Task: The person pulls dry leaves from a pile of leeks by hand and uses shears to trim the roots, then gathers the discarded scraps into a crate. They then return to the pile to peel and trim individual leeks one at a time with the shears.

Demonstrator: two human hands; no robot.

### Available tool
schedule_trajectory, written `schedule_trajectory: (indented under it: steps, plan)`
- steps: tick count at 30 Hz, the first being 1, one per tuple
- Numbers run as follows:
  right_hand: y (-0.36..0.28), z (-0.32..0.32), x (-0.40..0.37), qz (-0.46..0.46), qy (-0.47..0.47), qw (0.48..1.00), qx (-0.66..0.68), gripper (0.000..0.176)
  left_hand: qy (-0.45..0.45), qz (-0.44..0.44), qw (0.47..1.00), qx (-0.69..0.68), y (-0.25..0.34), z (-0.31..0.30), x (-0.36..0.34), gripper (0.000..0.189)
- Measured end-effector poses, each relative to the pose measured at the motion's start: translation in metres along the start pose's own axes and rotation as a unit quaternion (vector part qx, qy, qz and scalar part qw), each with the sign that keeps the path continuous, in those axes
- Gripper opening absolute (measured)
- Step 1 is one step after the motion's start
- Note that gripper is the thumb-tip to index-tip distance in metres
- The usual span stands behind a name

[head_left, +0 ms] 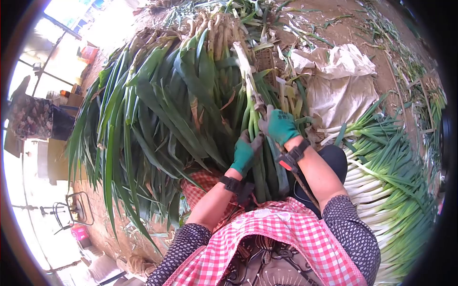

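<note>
A long leek [247,78] with a dirty pale stem lies over the pile, its root end pointing away and its green leaves toward my lap. My left hand [245,153], in a green glove with dark fingertips, is closed around its leaves. Just above and to the right, my right hand [279,126], gloved alike, is closed on the stalk where a brownish outer leaf hangs loose. A big heap of untrimmed leeks [162,100] with broad dark leaves fills the space left of and beyond my hands.
Trimmed leeks [372,190] with white stems lie in a row to the right. A cream sack [341,81] is crumpled on the soil beyond them. Leaf scraps litter the ground. At the left stand a metal frame [76,209], a pink container [79,232] and a person [36,117].
</note>
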State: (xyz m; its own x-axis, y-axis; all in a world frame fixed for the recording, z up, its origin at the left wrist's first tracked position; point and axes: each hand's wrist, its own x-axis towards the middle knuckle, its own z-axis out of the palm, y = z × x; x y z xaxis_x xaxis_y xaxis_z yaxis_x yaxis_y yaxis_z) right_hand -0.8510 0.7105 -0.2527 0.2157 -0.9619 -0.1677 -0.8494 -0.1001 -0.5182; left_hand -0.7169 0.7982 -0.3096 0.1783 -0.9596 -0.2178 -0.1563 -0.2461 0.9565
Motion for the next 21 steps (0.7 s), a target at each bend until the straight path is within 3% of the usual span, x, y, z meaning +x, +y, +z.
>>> schedule_trajectory:
  steps: [2, 5, 8, 11, 14, 15, 16, 17, 21]
  plan:
    - [-0.001, 0.003, 0.017, -0.003, 0.031, 1.0, 0.0, 0.047, 0.003, 0.002, 1.0, 0.014, 0.02, -0.002, -0.005, 0.039]
    - [-0.018, -0.005, 0.053, 0.012, 0.057, 0.998, -0.007, 0.043, 0.008, -0.013, 0.999, -0.043, -0.004, 0.003, 0.004, 0.039]
    - [-0.028, -0.015, 0.097, 0.011, 0.025, 1.0, -0.002, 0.043, -0.011, -0.035, 0.996, -0.086, 0.004, 0.002, -0.001, 0.038]
    - [-0.032, -0.025, 0.119, 0.009, 0.022, 1.0, -0.012, 0.044, 0.017, 0.007, 0.999, -0.035, -0.005, 0.003, 0.003, 0.036]
    - [-0.022, -0.027, 0.105, 0.016, -0.012, 0.999, 0.028, 0.048, -0.003, -0.025, 0.996, -0.089, -0.012, 0.001, 0.004, 0.035]
    - [-0.024, -0.027, 0.085, 0.042, 0.017, 0.998, 0.031, 0.053, 0.002, -0.043, 0.99, -0.138, -0.013, 0.001, 0.005, 0.034]
    - [-0.019, -0.035, 0.063, 0.011, -0.054, 0.998, 0.001, 0.054, 0.005, -0.062, 0.98, -0.187, -0.014, 0.001, 0.005, 0.034]
    - [-0.007, -0.018, 0.041, 0.034, -0.005, 0.999, 0.017, 0.05, 0.01, -0.081, 0.968, -0.236, -0.015, 0.001, 0.006, 0.033]
    - [0.031, -0.015, -0.045, 0.019, -0.066, 0.994, 0.087, 0.048, -0.034, -0.065, 0.949, -0.306, -0.003, -0.008, 0.006, 0.044]
